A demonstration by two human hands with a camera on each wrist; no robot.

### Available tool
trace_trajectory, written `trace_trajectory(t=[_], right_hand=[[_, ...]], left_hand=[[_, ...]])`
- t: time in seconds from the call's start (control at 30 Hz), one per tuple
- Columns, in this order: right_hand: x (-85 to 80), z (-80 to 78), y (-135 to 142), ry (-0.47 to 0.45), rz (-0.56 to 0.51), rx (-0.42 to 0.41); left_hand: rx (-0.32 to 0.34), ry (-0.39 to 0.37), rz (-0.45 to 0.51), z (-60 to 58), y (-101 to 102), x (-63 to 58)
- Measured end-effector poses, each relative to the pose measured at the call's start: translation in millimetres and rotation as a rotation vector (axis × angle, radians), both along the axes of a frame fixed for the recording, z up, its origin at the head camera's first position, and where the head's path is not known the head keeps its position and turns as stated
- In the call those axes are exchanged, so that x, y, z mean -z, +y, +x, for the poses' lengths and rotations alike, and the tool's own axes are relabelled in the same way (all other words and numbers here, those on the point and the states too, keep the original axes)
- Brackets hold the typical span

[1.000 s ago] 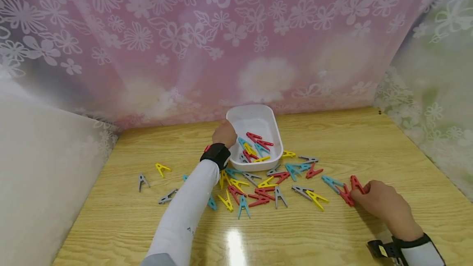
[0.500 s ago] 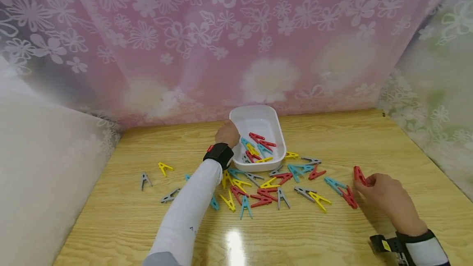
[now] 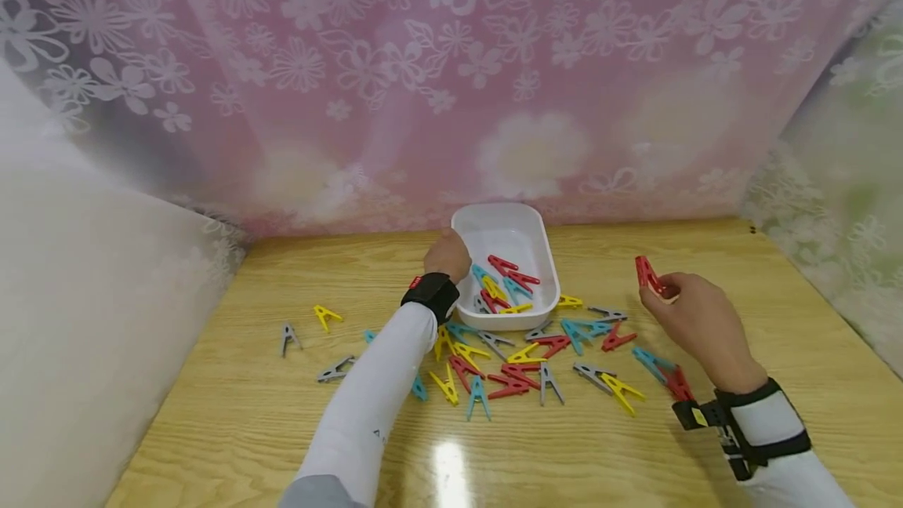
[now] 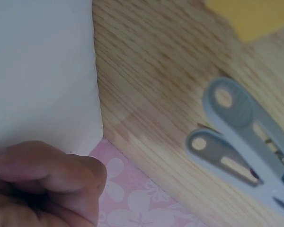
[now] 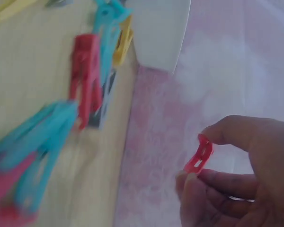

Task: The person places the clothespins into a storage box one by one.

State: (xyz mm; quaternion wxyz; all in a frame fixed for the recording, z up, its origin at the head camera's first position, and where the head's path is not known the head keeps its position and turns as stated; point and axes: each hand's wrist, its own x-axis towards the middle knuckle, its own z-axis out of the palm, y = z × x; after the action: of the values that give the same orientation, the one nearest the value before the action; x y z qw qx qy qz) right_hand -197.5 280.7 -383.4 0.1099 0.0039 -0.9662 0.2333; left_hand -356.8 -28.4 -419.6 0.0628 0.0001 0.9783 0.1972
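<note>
My right hand [image 3: 701, 321] pinches a red clothespin [image 3: 647, 276] between thumb and fingertips, raised above the table at the right. Seen from the right wrist, the red clothespin [image 5: 200, 155] spans the gap from thumb to fingers. At the left rim of a white plastic tub [image 3: 550, 269], my left hand [image 3: 447, 255] grips the edge with curled fingers; the left wrist view has that hand [image 4: 47, 182] against the tub's wall [image 4: 42, 71]. Inside the tub lie several red, blue, yellow and grey clothespins, among them a red clothespin [image 3: 524, 278].
Many clothespins are scattered in front of the tub, such as a blue clothespin [image 3: 477, 398] and a yellow clothespin [image 3: 621, 390]. A grey clothespin [image 3: 289, 338] lies at the far left. A pink floral cloth [image 3: 395, 100] hangs behind the wooden table [image 3: 233, 414].
My right hand has lifted the red clothespin off the table and carried it up and left toward the tub. The left hand stays at the tub's rim. The head view has shifted slightly.
</note>
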Motion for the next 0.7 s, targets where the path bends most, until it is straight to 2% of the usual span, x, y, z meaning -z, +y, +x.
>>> trace_trajectory(t=[0.13,0.27,0.47,0.7], right_hand=[[-3.3,-14.9,-19.2,0.033,0.001,-0.068],[-3.8,-31.5,-39.7,0.031,0.019,-0.102],[-5.9,-53.6,-73.8,-0.030,0.050,-0.135],[-1.1,-69.8,-110.7,-0.090,0.056,-0.200]], left_hand=[[0.010,0.030,-0.032,8.1,0.1,-5.1],[-0.004,0.022,-0.046,6.2,0.9,-5.1],[-0.026,0.027,-0.046,4.9,2.4,-5.4],[-0.034,0.032,-0.049,8.5,3.2,-9.1]])
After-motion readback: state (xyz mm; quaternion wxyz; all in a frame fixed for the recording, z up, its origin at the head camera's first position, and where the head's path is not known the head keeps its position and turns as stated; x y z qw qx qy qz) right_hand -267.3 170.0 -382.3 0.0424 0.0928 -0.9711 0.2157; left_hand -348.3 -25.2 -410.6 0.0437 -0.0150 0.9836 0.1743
